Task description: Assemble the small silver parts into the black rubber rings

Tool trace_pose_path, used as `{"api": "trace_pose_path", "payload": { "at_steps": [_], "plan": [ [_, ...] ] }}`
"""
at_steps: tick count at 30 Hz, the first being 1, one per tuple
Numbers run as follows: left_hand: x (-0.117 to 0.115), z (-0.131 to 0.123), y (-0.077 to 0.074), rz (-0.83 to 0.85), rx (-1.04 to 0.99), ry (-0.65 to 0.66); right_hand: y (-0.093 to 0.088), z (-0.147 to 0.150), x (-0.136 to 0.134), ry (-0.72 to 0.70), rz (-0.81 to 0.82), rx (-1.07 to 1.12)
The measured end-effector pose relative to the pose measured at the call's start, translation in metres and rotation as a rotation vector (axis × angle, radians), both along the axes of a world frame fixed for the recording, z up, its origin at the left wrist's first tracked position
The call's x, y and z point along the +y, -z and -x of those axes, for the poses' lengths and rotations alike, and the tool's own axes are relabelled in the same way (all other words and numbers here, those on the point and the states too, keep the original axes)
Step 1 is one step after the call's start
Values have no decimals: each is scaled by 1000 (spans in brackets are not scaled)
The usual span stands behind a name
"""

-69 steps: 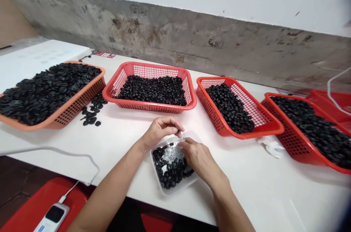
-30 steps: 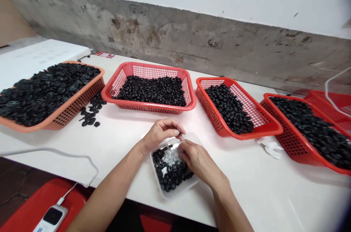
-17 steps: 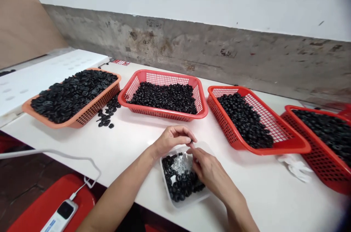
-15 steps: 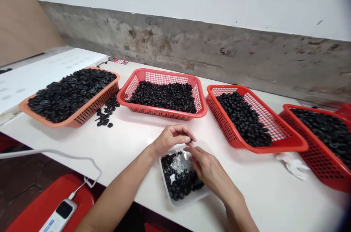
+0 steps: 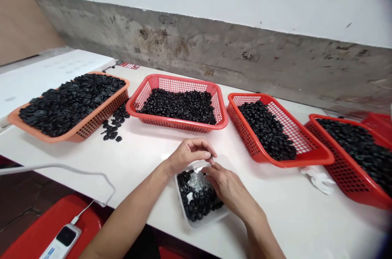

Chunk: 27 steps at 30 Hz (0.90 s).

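Note:
My left hand (image 5: 190,153) is closed in a pinch above the far rim of a clear plastic tub (image 5: 206,223). Between its thumb and index finger a small black piece (image 5: 211,157) shows, mostly covered by the fingertips. My right hand (image 5: 229,183) comes in from the right, fingers bent together, its tips meeting the left fingertips at that piece. What the right fingers grip is hidden. Inside the tub lie many black rings (image 5: 196,204) and a heap of small clear or silvery bits (image 5: 197,181).
An orange basket (image 5: 102,118) of flat black pieces stands left, with loose black pieces (image 5: 112,128) beside it. Red baskets with black parts stand at the centre (image 5: 171,125), right (image 5: 245,128) and far right (image 5: 343,169). Crumpled white tissue (image 5: 320,180) lies nearby. A white cable (image 5: 76,167) crosses the lower left.
The view has shifted slightly, so the baskets sit a little further left. My right fingers have moved slightly against the left fingertips; both hands stay over the tub.

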State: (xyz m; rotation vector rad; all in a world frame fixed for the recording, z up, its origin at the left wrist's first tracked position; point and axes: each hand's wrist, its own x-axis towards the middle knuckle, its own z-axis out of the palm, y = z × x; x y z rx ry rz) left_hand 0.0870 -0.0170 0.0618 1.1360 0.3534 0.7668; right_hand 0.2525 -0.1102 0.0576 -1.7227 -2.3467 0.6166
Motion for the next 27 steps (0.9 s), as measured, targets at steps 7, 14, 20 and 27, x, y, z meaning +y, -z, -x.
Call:
{"api": "trace_pose_path", "payload": {
  "at_steps": [7,14,20,27],
  "plan": [
    [1,0,-1,-6,-35,9,-5,2,4,30,20,-75],
    [-1,2,-4,4,-28,-1,5,1,5,18,-4,-66],
    [1,3,-5,25,-27,-17,-11,-9,9,28,-2,277],
    [3,4,-9,65,29,-114,-35,-22,19,149,-225,625]
  ]
}}
